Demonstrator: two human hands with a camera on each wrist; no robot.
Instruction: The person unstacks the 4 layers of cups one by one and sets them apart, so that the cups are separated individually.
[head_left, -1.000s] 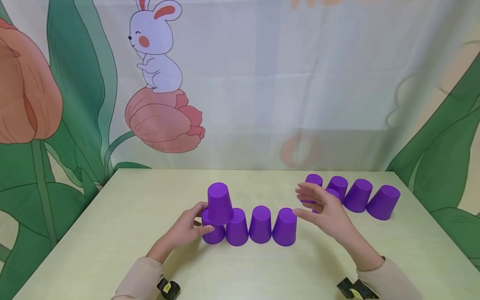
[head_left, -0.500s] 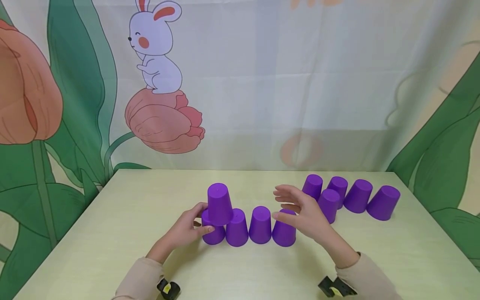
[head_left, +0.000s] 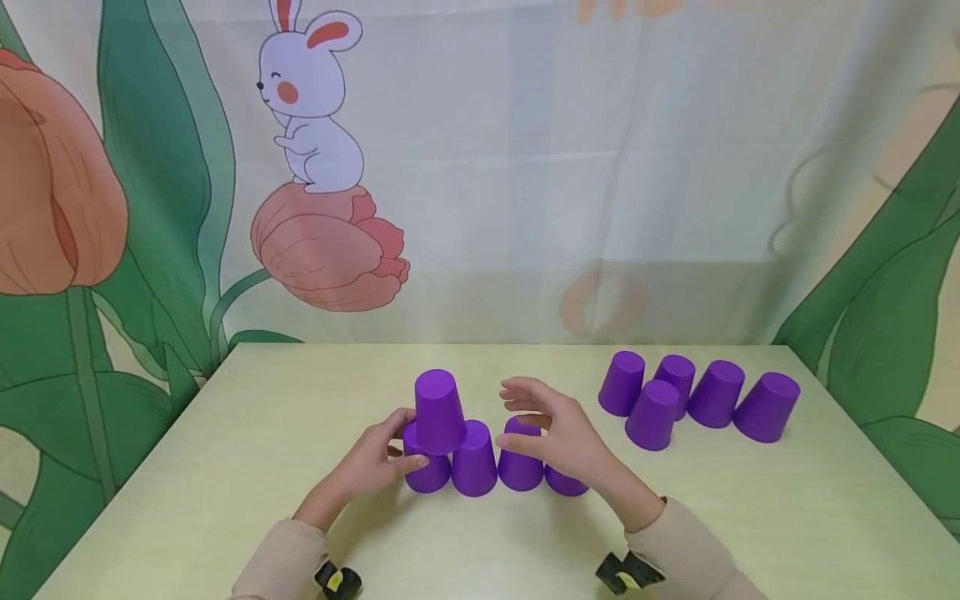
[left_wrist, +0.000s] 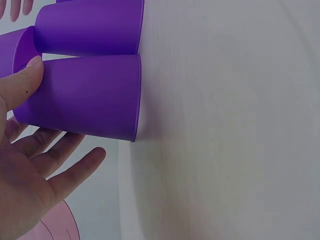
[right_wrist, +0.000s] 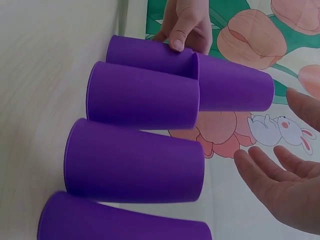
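Upside-down purple cups stand in a row at the table's middle. One upper cup (head_left: 439, 412) straddles the leftmost cup (head_left: 424, 479) and the second cup (head_left: 475, 462). My left hand (head_left: 363, 462) grips the leftmost cup near its top, thumb in front and fingers behind; in the left wrist view the thumb lies by the upper cup's rim, on the leftmost cup (left_wrist: 82, 97). My right hand (head_left: 558, 429), holding nothing, hovers by the third cup (head_left: 521, 471) and partly hides the fourth cup (head_left: 567, 483). Its fingers are spread apart from the upper cup (right_wrist: 232, 82) in the right wrist view.
Several more upside-down purple cups (head_left: 716, 396) stand in a loose group at the table's back right. The pale table (head_left: 465, 550) ends at a printed cloth (head_left: 465, 208) hanging behind it. A small black device (head_left: 630, 573) sits at each wrist.
My right hand has moved left from beside the back-right cups, passing over the fourth cup to the third, with nothing in it. The left hand and the cups have stayed put.
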